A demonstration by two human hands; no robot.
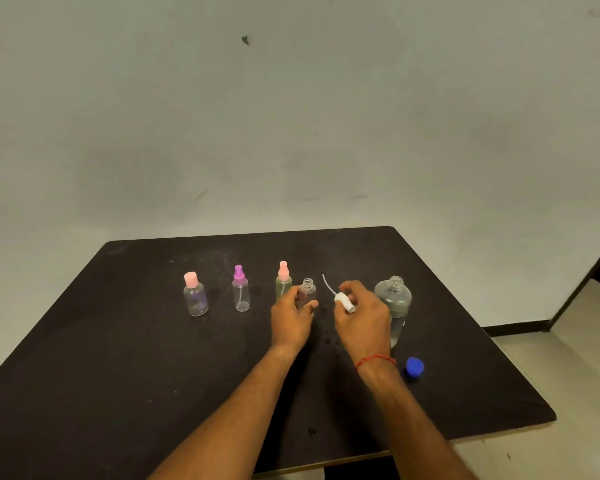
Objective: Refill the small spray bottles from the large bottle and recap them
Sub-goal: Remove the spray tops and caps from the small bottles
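the left hand (293, 315) grips an uncapped small clear bottle (308, 292) standing on the dark counter (118, 358). the right hand (362, 315) pinches a white spray cap (344, 302), tube pointing up. the open large bottle (394, 303) stands just right of it, its blue cap (414, 367) nearby. three capped small bottles (240, 289) line up left.

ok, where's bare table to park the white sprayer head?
Widest: near-left table, bordered by the left forearm and the pink-cap bottle and purple sprayer bottle. Also the strip behind the bottle row. Crowded: open small bottle, right hand holding the sprayer head, large bottle, blue cap.
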